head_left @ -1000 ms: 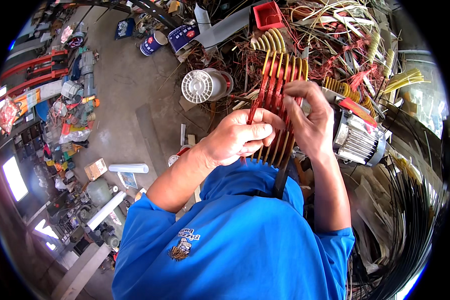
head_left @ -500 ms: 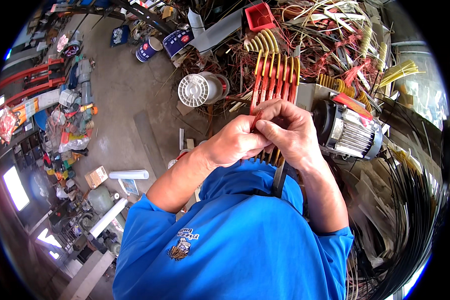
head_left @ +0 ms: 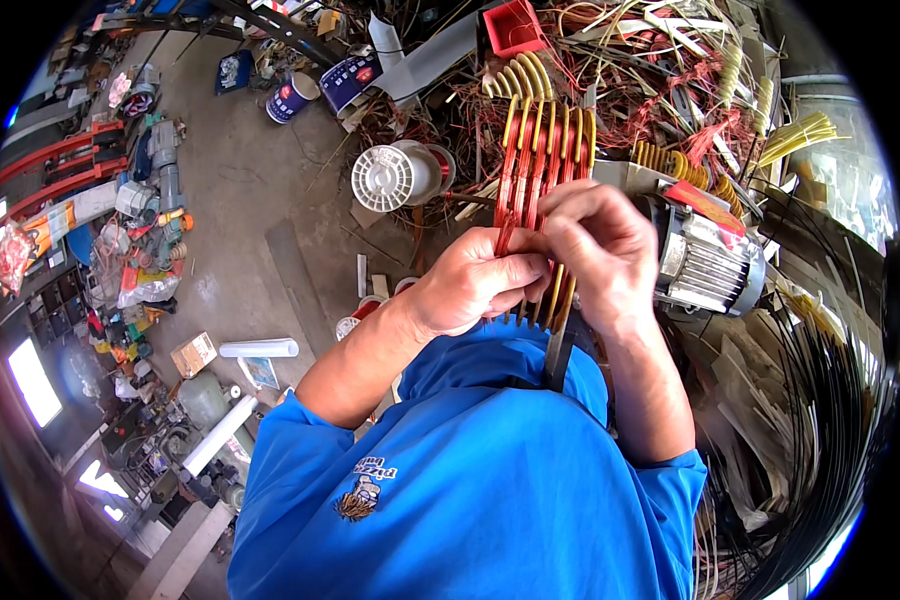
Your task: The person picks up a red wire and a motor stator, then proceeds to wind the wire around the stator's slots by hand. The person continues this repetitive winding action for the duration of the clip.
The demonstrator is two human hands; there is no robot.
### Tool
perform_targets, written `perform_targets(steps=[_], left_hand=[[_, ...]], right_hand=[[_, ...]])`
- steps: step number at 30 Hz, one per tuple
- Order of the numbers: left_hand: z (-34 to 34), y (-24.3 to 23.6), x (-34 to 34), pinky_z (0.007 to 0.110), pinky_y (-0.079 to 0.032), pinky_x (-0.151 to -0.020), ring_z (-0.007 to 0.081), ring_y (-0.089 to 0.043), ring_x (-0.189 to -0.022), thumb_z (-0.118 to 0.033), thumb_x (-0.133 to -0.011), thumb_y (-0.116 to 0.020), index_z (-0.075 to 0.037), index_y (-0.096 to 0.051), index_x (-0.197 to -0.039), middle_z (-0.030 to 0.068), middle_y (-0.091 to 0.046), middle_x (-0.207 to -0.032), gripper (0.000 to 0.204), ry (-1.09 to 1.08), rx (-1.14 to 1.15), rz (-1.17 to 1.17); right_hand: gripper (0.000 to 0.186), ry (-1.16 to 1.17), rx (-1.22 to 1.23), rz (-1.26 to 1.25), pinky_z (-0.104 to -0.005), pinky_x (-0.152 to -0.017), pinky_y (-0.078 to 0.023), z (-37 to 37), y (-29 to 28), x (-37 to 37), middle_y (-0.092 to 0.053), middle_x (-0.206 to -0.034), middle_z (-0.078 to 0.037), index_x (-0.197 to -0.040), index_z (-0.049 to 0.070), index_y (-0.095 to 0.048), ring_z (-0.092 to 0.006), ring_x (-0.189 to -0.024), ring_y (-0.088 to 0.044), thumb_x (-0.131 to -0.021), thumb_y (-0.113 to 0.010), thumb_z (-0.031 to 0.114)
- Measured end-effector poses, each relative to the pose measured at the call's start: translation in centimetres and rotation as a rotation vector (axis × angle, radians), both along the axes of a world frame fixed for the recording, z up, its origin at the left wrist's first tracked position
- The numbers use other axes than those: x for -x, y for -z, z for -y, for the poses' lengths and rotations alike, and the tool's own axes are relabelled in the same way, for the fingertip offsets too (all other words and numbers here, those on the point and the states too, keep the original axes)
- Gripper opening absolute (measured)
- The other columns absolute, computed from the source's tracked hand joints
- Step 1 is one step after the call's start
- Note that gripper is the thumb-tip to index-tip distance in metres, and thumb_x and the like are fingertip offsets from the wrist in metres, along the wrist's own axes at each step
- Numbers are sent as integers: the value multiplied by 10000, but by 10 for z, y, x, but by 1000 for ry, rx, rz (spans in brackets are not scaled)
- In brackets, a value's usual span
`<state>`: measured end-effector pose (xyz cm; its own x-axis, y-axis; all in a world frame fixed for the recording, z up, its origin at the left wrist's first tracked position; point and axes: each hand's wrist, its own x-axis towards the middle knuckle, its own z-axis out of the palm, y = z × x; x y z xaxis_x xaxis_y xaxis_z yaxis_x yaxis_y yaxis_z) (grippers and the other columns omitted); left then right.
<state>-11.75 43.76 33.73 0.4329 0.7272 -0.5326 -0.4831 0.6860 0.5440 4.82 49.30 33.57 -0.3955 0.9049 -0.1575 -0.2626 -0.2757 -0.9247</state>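
Observation:
In front of me stands a winding former with yellow slotted ends [head_left: 553,118], its lower end close to my shirt. Several bundles of red enamelled wire [head_left: 523,175] run along its slots. My left hand [head_left: 478,280] is closed, thumb and fingers pinching the leftmost wire bundle near the middle of the former. Just to the right, my right hand [head_left: 607,255] is raised over the bundles with thumb and forefinger bent together. Whether a thin strand sits between its fingertips is too small to make out.
An electric motor [head_left: 710,262] stands right of the former. Wire spools [head_left: 382,178] are to the left, a red box [head_left: 515,30] beyond. Tangled scrap wire [head_left: 660,85] heaps at the far right. A coil of black cable [head_left: 840,420] hangs at the lower right.
My hands have drawn apart: the right has moved rightward off the left's fingertips. The left has shifted slightly and keeps its pinch, and more of the red wire shows.

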Motion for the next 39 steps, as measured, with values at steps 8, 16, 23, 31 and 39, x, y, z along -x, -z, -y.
perform_targets(steps=[8,16,23,31,39], left_hand=[[17,5,-16,205,-432,-522,52,-525,-575,-164,-963,-588,46,-538,-1291,29,-653,-882,393,-80,-279,-401],[19,2,-20,269,-465,-530,117,-594,-581,-45,-913,-631,23,-631,-1003,114,-622,-682,112,-3,-581,-993],[21,8,-27,194,-314,-432,33,-417,-467,-151,-996,-521,-7,-582,-1103,48,-623,-667,189,-212,-146,-524],[15,2,-8,183,-352,-552,40,-476,-551,-180,-1004,-519,-9,-585,-1159,33,-624,-676,239,-230,-76,-510],[18,3,-8,209,-436,-619,65,-558,-624,-116,-986,-546,-4,-602,-1099,16,-606,-705,169,-277,-78,-456]], right_hand=[[68,359,-114,-7,-245,-698,-499,-3,-8,-29,-646,-914,-118,-917,-12,-535,-121,-758,-603,-900,-568,-69],[204,195,-582,469,-317,-637,-533,30,-15,-33,-656,-846,-127,-828,3,-561,-250,-722,-654,-701,-661,-122],[264,24,-829,371,-342,-630,-558,55,-3,-26,-672,-890,-131,-820,5,-576,-268,-749,-671,-620,-701,-113],[267,49,-902,599,-334,-617,-539,35,15,-56,-670,-905,-148,-810,-4,-549,-288,-751,-670,-624,-683,-141],[274,-35,-935,617,-348,-654,-534,36,25,-53,-662,-938,-141,-832,2,-558,-291,-792,-661,-627,-700,-113]])
